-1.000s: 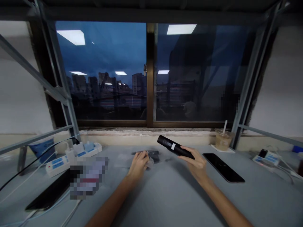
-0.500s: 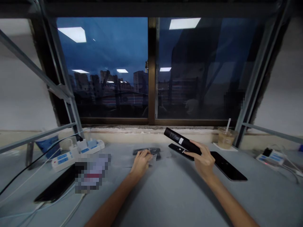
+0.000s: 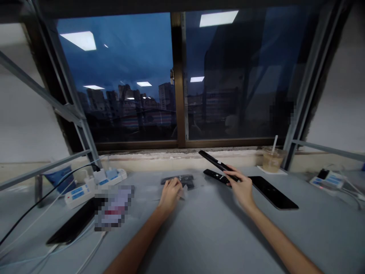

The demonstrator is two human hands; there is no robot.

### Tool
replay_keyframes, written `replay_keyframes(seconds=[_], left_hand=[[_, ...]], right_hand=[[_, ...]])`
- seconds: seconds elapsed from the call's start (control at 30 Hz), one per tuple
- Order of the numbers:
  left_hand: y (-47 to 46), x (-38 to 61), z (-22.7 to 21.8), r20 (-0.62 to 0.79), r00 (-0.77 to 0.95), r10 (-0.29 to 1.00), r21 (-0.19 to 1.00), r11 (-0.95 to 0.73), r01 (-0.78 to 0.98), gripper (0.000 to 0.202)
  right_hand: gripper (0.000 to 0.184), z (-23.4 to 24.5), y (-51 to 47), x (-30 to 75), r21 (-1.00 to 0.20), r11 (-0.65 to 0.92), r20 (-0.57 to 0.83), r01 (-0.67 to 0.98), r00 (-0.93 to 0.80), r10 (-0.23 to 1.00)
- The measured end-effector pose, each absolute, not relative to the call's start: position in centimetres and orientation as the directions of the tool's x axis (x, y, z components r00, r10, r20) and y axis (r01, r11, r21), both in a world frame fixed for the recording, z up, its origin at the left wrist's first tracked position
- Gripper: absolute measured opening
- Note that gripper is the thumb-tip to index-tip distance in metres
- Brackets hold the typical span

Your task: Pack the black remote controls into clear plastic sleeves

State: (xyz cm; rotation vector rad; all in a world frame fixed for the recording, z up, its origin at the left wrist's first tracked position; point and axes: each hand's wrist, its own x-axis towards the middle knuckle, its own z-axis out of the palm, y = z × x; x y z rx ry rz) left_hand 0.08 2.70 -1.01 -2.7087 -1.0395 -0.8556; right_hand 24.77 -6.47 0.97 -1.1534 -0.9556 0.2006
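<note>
My right hand (image 3: 242, 187) grips the black remote (image 3: 216, 164), its tip raised toward 10 o'clock, above a second remote (image 3: 215, 176) on the desk (image 3: 205, 236). Left hand (image 3: 170, 193) rests curled on dark packets (image 3: 178, 179) at its 12 o'clock; whether it grips, I cannot tell.

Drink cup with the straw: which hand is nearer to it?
Right. The right hand, holding a black remote, is left of the drink cup; the left hand lies farther left.

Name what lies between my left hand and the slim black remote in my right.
Head view: between the left hand and the slim black remote in the right hand, a second black remote lies flat on the grey table.
</note>
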Motion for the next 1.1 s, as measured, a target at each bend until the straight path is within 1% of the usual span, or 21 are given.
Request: replay_keyframes(seconds=[0.07, 0.13, 0.2, 0.33, 0.47, 0.53, 0.6, 0.7, 0.73, 0.83, 0.9, 0.97, 1.0, 1.03, 1.07, 1.1], left_hand=[[2.6, 0.1, -1.0, 0.529, 0.624, 0.575, 0.080, -0.766, 0.638, 0.014], [2.5, 0.1, -1.0, 0.508, 0.645, 0.571, 0.080, -0.777, 0.625, 0.018], [2.5, 0.1, -1.0, 0.473, 0.666, 0.577, 0.092, -0.784, 0.614, 0.024], [2.6, 0.1, -1.1, 0.390, 0.712, 0.585, 0.089, -0.793, 0.603, 0.027], [2.4, 0.1, -1.0, 0.436, 0.689, 0.579, 0.101, -0.792, 0.602, 0.028], [2.2, 0.1, -0.8, 0.486, 0.666, 0.566, 0.113, -0.796, 0.594, 0.025], [2.0, 0.1, -0.7, 0.529, 0.645, 0.552, 0.114, -0.799, 0.590, 0.022], [1.8, 0.1, -0.6, 0.565, 0.625, 0.539, 0.102, -0.797, 0.595, 0.030], [1.9, 0.1, -0.6, 0.566, 0.626, 0.537, 0.095, -0.797, 0.597, 0.031], [2.1, 0.1, -0.7, 0.549, 0.646, 0.530, 0.075, -0.801, 0.594, 0.025], [2.3, 0.1, -0.8, 0.539, 0.651, 0.534, 0.070, -0.799, 0.597, 0.024], [2.5, 0.0, -0.9, 0.542, 0.641, 0.544, 0.070, -0.789, 0.611, 0.022], [2.6, 0.0, -0.9, 0.547, 0.635, 0.546, 0.069, -0.786, 0.615, 0.020], [2.7, 0.0, -1.0, 0.553, 0.630, 0.545, 0.070, -0.784, 0.616, 0.018], [2.8, 0.0, -1.1, 0.559, 0.627, 0.542, 0.071, -0.785, 0.615, 0.017], [2.9, -0.1, -1.2, 0.563, 0.627, 0.539, 0.072, -0.787, 0.612, 0.016]], right_hand=[[0.027, 0.8, -6.1, 24.8, -0.894, 0.420, 0.404, 0.155, 0.684, 0.607], [0.036, 0.7, -5.9, 24.8, -0.911, 0.411, 0.306, 0.037, 0.729, 0.613], [0.042, 0.5, -5.7, 25.0, -0.914, 0.405, 0.252, -0.029, 0.742, 0.622], [0.042, 0.0, -5.5, 25.4, -0.914, 0.390, 0.195, -0.108, 0.728, 0.657], [0.045, -0.6, -5.3, 25.7, -0.892, 0.364, 0.084, -0.266, 0.695, 0.714], [0.045, -0.7, -5.2, 25.8, -0.885, 0.359, 0.071, -0.296, 0.676, 0.733], [0.040, -0.9, -5.1, 25.8, -0.898, 0.352, 0.087, -0.263, 0.678, 0.729], [0.034, -0.9, -5.1, 25.8, -0.918, 0.335, 0.094, -0.215, 0.701, 0.707], [0.032, -0.9, -5.1, 25.7, -0.921, 0.331, 0.094, -0.204, 0.708, 0.700], [0.029, -0.7, -5.2, 25.4, -0.931, 0.327, 0.112, -0.164, 0.725, 0.680], [0.027, -0.5, -5.3, 25.2, -0.936, 0.333, 0.146, -0.117, 0.731, 0.667], [0.022, -0.3, -5.5, 24.9, -0.936, 0.352, 0.248, 0.006, 0.722, 0.646], [0.019, -0.1, -5.6, 24.9, -0.922, 0.371, 0.335, 0.108, 0.702, 0.628], [0.015, 0.1, -5.8, 24.9, -0.887, 0.397, 0.444, 0.235, 0.668, 0.597], [0.013, 0.3, -6.1, 24.9, -0.825, 0.425, 0.562, 0.372, 0.615, 0.553], [0.016, 0.5, -6.4, 25.0, -0.741, 0.446, 0.672, 0.502, 0.546, 0.501]])
